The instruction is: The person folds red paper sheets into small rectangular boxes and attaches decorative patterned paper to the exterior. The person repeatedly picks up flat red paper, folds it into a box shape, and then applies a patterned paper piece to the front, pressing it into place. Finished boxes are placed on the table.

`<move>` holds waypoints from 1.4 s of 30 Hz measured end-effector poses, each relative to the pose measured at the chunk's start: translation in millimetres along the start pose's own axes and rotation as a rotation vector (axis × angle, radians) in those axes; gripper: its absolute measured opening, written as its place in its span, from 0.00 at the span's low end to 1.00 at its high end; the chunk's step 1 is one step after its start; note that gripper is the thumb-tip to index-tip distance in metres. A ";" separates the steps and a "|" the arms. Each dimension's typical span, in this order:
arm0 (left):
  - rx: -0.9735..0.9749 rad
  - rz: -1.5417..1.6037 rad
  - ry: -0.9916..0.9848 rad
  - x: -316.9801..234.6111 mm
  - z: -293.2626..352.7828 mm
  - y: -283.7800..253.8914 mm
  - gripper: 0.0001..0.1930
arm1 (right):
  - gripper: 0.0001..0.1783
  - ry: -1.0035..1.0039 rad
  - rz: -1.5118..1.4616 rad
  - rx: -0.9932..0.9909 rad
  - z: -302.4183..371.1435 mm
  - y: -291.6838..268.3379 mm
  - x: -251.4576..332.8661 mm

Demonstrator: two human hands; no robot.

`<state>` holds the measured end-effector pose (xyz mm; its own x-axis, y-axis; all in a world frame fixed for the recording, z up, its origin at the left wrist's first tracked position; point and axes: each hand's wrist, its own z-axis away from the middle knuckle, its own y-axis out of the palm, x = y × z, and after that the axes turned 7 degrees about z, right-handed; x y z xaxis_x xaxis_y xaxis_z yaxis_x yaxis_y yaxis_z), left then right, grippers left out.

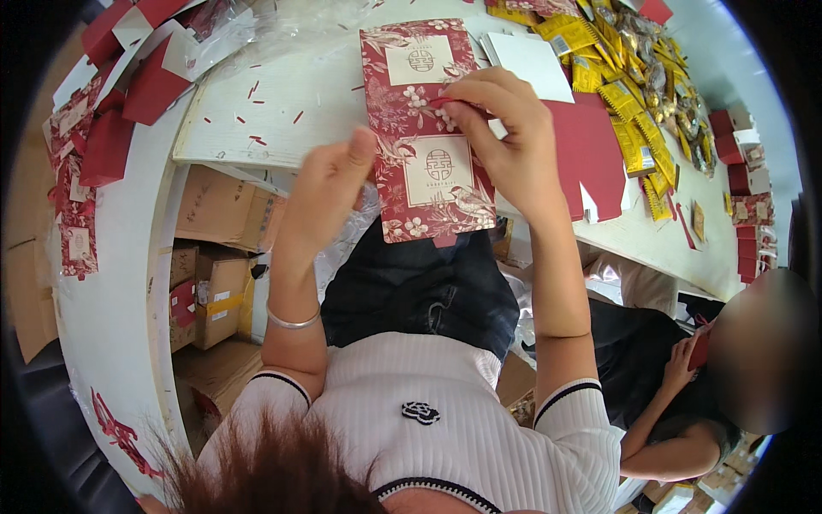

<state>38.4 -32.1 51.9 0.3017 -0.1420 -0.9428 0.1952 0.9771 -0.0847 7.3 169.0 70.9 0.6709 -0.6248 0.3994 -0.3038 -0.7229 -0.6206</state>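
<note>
We note the card [421,128], red and printed with flowers, birds and two pale panels, in front of us, its upper part over the table [282,51], its lower end past the front edge, above our lap. Our right hand [501,128] is over the card's right side, thumb and forefinger pinched on a red ribbon [438,101]. Our left hand [332,188], blurred, is just beside the left edge, thumb up, fingers curled; we cannot tell whether it grips or touches anything. Right of the card: white sheets [529,64], a red sheet [591,154], then heaped yellow packets [629,103]. Red scraps [254,89] dot the table to its left.
</note>
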 end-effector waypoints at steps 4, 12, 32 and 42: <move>0.223 0.506 0.221 17.5 -9.7 29.1 0.15 | 0.07 -0.062 0.043 0.046 -3.2 11.0 -7.1; 0.117 0.626 0.341 16.3 -8.6 41.9 0.15 | 0.07 -0.110 0.062 0.003 -2.3 15.7 -13.1; 0.493 1.241 0.263 29.4 -24.5 38.0 0.13 | 0.04 0.174 -0.046 0.496 -17.4 -15.6 2.0; -0.085 0.494 0.501 33.4 -34.5 55.5 0.06 | 0.07 0.225 0.004 0.420 -13.6 -21.8 0.5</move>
<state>27.1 22.9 4.6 -0.1330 0.3911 -0.9107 0.0667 0.9203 0.3854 5.0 180.4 93.8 0.4927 -0.7095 0.5039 0.0248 -0.5674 -0.8231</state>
